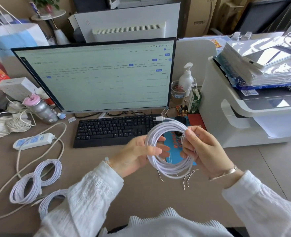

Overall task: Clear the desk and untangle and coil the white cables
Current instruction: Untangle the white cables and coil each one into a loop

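Note:
A coil of white cable (165, 165) hangs in the air in front of the keyboard, its USB plug (159, 118) sticking out at the top and bare wire ends dangling below. My left hand (141, 153) is passed through the loop, fingers fairly straight, carrying it. My right hand (203, 148) pinches the strands on the coil's right side. Three finished white coils lie on the desk at the left: one (49, 171), a second (25, 188) touching it, and a third (49, 201) partly hidden by my left sleeve.
A black keyboard (110, 130) and monitor (96, 74) stand behind my hands. A power strip (33, 140) with a long beige cord lies at the left, beside a bottle (42, 109) and a cable tangle. A printer (254, 106) fills the right side. A blue booklet (173, 146) lies under the coil.

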A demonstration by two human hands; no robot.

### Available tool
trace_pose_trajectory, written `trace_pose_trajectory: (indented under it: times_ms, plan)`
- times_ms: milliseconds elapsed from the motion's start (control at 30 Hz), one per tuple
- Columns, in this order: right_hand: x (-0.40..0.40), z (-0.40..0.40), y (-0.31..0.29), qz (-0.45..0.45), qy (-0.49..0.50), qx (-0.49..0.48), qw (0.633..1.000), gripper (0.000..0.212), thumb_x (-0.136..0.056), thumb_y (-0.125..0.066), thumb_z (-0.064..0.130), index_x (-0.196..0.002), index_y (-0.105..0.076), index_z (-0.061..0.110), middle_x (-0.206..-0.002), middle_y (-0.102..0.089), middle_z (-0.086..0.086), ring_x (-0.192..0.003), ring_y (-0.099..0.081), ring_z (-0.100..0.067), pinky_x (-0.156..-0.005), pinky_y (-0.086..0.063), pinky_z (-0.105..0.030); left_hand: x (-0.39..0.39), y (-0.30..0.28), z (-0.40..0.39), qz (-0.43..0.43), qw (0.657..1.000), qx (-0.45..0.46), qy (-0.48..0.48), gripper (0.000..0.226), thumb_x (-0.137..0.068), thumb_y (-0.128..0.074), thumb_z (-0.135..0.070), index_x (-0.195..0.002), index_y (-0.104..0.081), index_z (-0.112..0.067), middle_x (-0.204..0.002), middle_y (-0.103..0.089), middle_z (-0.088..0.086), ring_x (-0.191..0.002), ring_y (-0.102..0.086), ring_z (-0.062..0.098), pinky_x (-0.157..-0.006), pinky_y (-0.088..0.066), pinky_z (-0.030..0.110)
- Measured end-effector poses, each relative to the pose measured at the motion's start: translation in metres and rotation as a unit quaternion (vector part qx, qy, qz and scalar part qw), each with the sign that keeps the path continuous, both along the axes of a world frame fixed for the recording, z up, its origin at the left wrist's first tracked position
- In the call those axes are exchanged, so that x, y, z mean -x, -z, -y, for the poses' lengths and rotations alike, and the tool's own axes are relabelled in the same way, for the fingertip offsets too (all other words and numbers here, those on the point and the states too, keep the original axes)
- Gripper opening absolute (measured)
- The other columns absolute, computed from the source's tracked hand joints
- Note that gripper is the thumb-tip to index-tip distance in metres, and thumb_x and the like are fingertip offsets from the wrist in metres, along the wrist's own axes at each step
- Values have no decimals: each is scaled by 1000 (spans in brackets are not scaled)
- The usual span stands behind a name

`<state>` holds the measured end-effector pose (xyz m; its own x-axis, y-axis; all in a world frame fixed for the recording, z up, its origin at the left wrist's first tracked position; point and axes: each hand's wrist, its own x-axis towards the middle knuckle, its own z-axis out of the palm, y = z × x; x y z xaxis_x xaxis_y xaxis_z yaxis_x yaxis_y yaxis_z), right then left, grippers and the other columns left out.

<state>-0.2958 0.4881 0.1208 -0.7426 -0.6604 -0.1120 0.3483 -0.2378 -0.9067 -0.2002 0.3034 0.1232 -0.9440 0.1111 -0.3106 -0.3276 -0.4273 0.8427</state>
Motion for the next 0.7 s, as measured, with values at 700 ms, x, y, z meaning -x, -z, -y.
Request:
trace_pose_trajectory:
  times_ms: [700]
  plan:
    - [4, 4, 57, -47, -107, -143, 983, 25, -89, -61, 18, -85, -48, -3, -64, -39, -9, -46, -39, -12, -48, -40, -23, 20, 31, -10, 150, 970, 190, 11, 16, -91, -63, -9, -75, -61, -5, -51, -45, 1, -44, -46, 13, -50, -46, 27]
